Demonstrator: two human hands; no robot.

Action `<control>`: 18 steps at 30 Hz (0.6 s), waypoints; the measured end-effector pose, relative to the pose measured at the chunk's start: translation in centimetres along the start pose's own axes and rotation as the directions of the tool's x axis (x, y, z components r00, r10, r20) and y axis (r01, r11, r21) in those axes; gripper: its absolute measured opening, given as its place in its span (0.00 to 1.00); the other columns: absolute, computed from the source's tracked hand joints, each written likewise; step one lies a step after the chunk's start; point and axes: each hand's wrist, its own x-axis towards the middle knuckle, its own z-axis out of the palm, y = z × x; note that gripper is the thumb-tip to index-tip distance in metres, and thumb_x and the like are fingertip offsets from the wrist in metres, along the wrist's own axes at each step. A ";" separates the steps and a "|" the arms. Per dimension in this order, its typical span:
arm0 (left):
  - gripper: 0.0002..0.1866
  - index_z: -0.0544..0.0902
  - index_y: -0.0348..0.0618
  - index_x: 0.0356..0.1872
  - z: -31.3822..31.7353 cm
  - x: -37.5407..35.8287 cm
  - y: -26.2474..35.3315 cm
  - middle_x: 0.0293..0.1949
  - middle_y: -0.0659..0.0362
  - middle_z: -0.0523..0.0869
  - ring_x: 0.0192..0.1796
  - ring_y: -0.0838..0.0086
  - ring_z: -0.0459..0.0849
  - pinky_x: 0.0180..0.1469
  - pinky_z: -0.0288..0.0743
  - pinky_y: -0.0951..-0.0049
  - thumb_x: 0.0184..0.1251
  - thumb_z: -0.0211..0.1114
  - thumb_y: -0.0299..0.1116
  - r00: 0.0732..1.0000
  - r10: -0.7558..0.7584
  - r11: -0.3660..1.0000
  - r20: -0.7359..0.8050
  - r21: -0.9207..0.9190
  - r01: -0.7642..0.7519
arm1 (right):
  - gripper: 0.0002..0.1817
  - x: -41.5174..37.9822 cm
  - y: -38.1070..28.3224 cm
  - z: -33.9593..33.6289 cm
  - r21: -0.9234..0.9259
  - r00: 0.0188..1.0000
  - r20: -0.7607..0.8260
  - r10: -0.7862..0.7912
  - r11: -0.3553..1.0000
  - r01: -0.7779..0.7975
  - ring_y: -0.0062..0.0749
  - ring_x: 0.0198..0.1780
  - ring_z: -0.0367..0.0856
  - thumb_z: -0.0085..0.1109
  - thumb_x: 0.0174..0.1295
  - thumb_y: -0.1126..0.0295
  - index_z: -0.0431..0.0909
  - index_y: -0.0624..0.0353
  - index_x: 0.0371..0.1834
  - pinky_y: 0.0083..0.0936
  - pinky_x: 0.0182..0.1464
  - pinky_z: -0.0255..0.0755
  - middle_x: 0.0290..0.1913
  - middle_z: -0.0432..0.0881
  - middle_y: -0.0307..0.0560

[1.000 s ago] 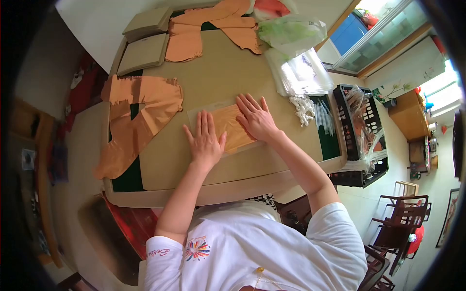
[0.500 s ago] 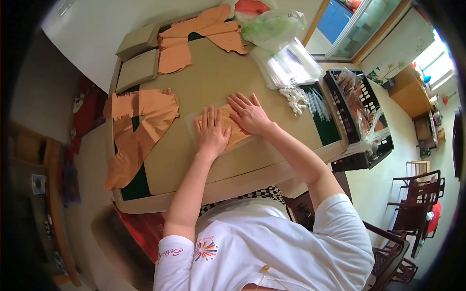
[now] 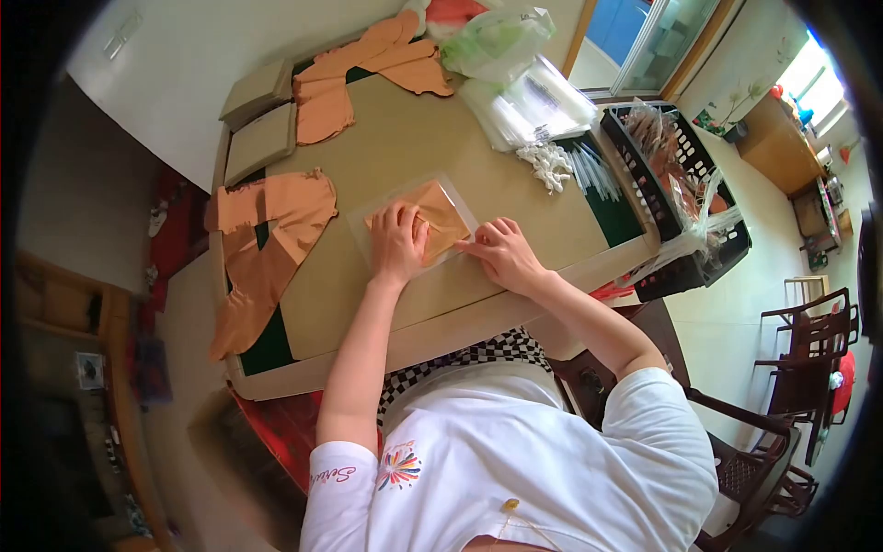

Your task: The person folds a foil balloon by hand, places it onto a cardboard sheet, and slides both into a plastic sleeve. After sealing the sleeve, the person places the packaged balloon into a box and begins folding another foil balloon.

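Observation:
A clear plastic bag [image 3: 451, 191] with a folded orange-brown cloth [image 3: 434, 210] in it lies on the brown board on the table. My left hand [image 3: 397, 243] rests on the left part of the cloth, its fingers bent and close together. At the lower right corner of the bag is my right hand [image 3: 501, 253], its fingers curled and its index finger and thumb at the bag's edge. Whether that corner is pinched is too small to tell.
Orange cloth pieces lie left [image 3: 276, 221] and at the back [image 3: 326, 92]. Cardboard stacks [image 3: 262, 143] stand back left. Clear bags [image 3: 533, 106], a white bundle [image 3: 547, 167] and clear thin strips [image 3: 593, 172] lie right, beside a black crate [image 3: 644, 184] beyond the table edge.
My right hand has slid off the cloth toward me and to the right, and its fingers have curled. My left hand's fingers have bent. More of the cloth and bag shows.

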 end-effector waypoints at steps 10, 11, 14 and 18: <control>0.28 0.73 0.43 0.61 -2.2 -0.2 1.2 0.57 0.49 0.73 0.62 0.54 0.69 0.67 0.60 0.57 0.60 0.65 0.42 0.979 0.181 0.983 0.098 0.009 -0.183 | 0.22 1.2 0.0 0.4 -0.114 1.000 0.018 0.017 0.993 -0.015 0.36 0.47 0.73 0.58 0.54 0.74 0.81 0.48 0.54 0.36 0.58 0.61 0.40 0.74 0.41; 0.29 0.71 0.43 0.62 -2.4 -0.3 1.5 0.58 0.49 0.72 0.64 0.53 0.68 0.69 0.60 0.57 0.60 0.64 0.42 0.978 0.157 0.987 0.136 0.006 -0.160 | 0.22 1.7 0.1 0.5 -0.120 1.000 0.019 0.013 0.993 -0.010 0.36 0.48 0.73 0.58 0.54 0.73 0.80 0.48 0.55 0.36 0.58 0.61 0.40 0.74 0.41; 0.30 0.72 0.42 0.63 -1.8 -0.3 0.2 0.63 0.47 0.70 0.67 0.51 0.65 0.71 0.57 0.56 0.58 0.65 0.38 0.977 0.076 0.990 0.199 -0.132 -0.050 | 0.25 3.1 0.4 0.4 -0.040 0.999 0.037 -0.012 0.999 0.013 0.36 0.49 0.74 0.59 0.51 0.76 0.80 0.47 0.55 0.40 0.58 0.64 0.42 0.75 0.40; 0.26 0.75 0.40 0.61 -1.8 0.0 -0.8 0.65 0.47 0.70 0.69 0.52 0.65 0.71 0.58 0.57 0.58 0.62 0.32 0.973 0.023 0.963 0.232 -0.266 0.040 | 0.25 3.8 2.5 -1.1 0.005 0.954 0.213 -0.211 0.977 0.215 0.35 0.56 0.73 0.58 0.54 0.76 0.81 0.40 0.55 0.47 0.67 0.58 0.52 0.76 0.39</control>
